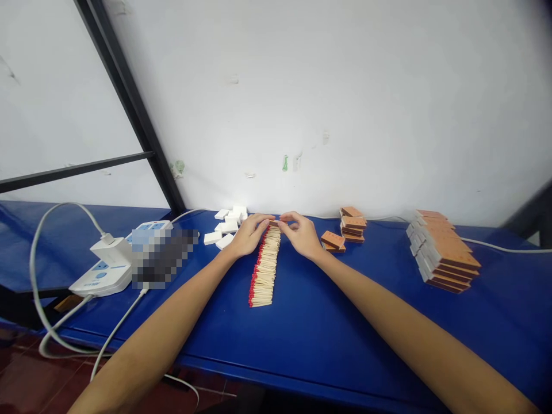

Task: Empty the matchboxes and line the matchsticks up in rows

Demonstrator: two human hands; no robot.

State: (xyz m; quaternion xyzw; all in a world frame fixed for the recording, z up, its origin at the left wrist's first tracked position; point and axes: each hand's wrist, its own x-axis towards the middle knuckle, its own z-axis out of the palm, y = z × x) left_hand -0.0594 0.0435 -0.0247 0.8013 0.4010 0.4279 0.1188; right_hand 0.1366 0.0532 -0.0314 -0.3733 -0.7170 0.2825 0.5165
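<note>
A long row of red-tipped matches (264, 270) runs away from me on the blue table. At its far end a small brown-sided matchbox (273, 223) sits between my fingertips. My left hand (250, 234) grips its left end, thumb and fingers bent together. From the other side, the closed fingers of my right hand (301, 233) hold its right end. How far the box is open, and what is inside, cannot be made out. White matchbox trays (224, 227) lie loosely piled left of my left hand. Orange matchboxes (352, 221) are stacked beyond my right hand, with a few lying nearer (333, 240).
A larger stack of orange matchboxes (448, 247) stands at the right. On the left lie a white power strip (101, 279) with a plugged-in charger (112, 252), a blurred dark device (166, 257) and looping white cables (32, 259). Behind the table (336, 322) rises a white wall (328, 103).
</note>
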